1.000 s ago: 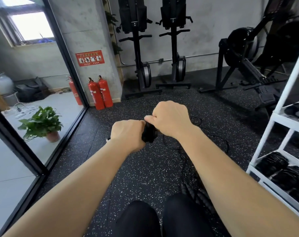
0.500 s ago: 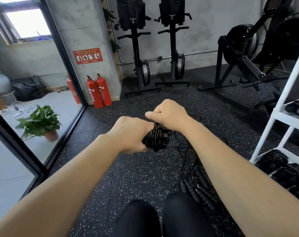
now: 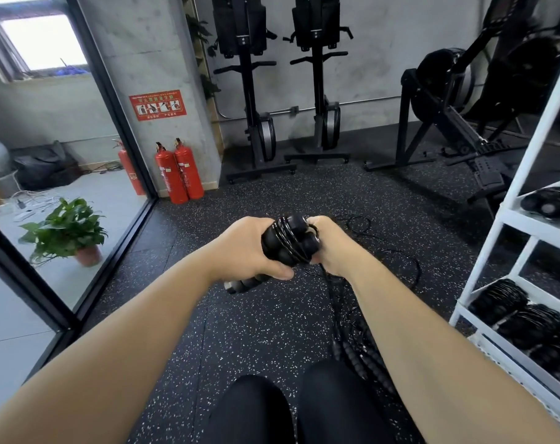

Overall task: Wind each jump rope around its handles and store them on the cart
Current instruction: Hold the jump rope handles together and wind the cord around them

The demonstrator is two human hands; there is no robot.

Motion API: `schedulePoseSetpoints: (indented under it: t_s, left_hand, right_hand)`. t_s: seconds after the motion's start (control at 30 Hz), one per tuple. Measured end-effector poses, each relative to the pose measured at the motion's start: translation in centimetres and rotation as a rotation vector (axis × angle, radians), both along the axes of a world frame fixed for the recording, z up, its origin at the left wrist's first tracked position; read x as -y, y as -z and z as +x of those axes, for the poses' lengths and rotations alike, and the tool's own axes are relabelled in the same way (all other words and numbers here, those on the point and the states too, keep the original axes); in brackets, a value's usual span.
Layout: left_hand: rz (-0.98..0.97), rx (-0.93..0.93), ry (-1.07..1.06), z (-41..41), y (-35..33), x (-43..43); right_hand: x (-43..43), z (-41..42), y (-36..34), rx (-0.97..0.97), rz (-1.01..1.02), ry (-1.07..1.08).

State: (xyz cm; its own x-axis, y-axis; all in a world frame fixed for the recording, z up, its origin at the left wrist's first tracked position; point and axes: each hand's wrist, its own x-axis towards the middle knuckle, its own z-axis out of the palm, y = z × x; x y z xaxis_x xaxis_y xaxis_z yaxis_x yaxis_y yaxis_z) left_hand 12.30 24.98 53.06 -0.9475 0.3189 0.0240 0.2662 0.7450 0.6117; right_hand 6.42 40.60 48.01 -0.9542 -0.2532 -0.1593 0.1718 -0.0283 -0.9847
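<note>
Winding — left hand grips the handles, right hand pinches the rope; next, wrap the slack.

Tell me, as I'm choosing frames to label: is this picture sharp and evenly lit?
Head view: window blown out white; wide-angle lens slants the cart upright; stored ropes at the right edge smeared; the jump rope mid-frame fairly sharp.

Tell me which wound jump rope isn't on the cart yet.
The jump rope gripped between the left hand and right hand; the other bundles lie on the white cart.
</note>
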Motion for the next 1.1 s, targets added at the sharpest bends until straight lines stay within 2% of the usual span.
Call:
schedulePoseSetpoints:
  t_s: [0.13,0.4,0.57,0.67,0.77,0.87,0.93,1.03,1.1]
  left_hand:
    - [0.198,0.113,-0.108,-0.2,1.3,-0.2]
    - [0.495,0.318,-0.319,-1.1,2.7,-1.3]
    - [0.585,0.382,-0.369,-1.6,2.7,-1.3]
    - [0.604,0.401,-0.378,-1.8,3.0,-1.1]
    - [0.565,0.411,-0.370,-1.9,3.2,-0.7]
    - [0.471,0.342,-0.363,-2.4,3.6,-0.3]
    - [0.291,0.206,-0.380,-2.8,3.8,-0.2]
    - [-0.105,0.007,-0.496,-2.5,4.1,-0.8]
    - [-0.214,-0.061,-0.522,-2.3,4.5,-1.3]
  right_hand:
    - [0.7,1.1,1.1,0.041,-0.036,0.104]
    - [0.2,1.6,2.0,-0.160,0.066,0.240]
    - [-0.4,2.3,1.6,-0.179,-0.033,0.137]
    - [-0.3,2.1,2.4,-0.272,0.061,0.106]
    - [0.1,1.8,3.3,-0.297,0.073,0.119]
    - [0.6,1.6,3.7,-0.299,0.036,0.134]
    - [1.0,1.5,3.9,-0.309,0.029,0.167]
    - [1.5,1.4,3.8,-0.304,0.018,0.216]
    - [1.5,1.4,3.4,-0.307,0.026,0.230]
